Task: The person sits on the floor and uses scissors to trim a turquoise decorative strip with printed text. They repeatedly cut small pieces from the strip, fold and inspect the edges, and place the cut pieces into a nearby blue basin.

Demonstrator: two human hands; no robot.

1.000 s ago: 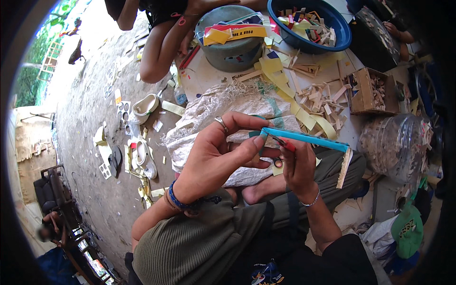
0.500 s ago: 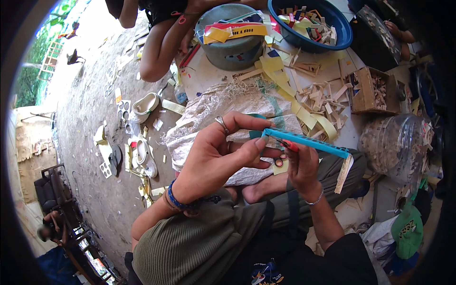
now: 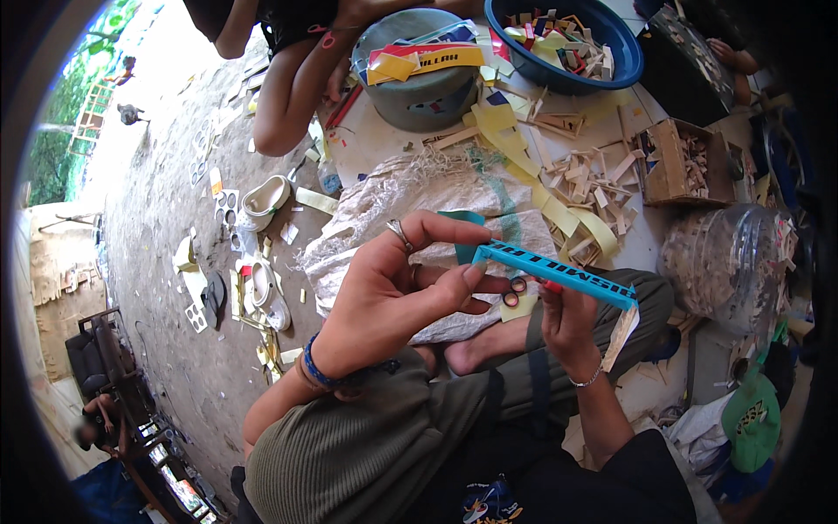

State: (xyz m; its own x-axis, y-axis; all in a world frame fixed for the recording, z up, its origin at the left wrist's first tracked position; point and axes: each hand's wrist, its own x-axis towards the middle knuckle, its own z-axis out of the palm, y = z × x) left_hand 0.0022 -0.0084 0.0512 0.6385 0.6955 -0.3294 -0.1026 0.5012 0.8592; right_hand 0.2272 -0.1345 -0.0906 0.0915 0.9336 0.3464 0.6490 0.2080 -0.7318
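My left hand point(image 3: 397, 279) pinches the left end of a long blue strip point(image 3: 559, 272) between thumb and fingers, a ring on one finger. My right hand point(image 3: 563, 319) grips the same strip from below near its middle. A pale paper backing strip point(image 3: 621, 336) hangs down from the strip's right end. Scissor loops point(image 3: 513, 293) show between my two hands, though which hand holds them is unclear. Both hands hover over my lap, above a white woven sack point(image 3: 419, 205).
A grey tub point(image 3: 419, 87) with coloured strips on top and a blue basin point(image 3: 567, 44) of offcuts stand ahead. A cardboard box point(image 3: 676, 162) and a clear bag point(image 3: 724, 262) of wooden pieces lie right. Another person's arm point(image 3: 292, 96) reaches in upper left. Sandals point(image 3: 262, 288) lie left.
The blue strip has tilted so its right end points lower, and my right hand has slid slightly down with it. My left hand keeps its pinch on the left end.
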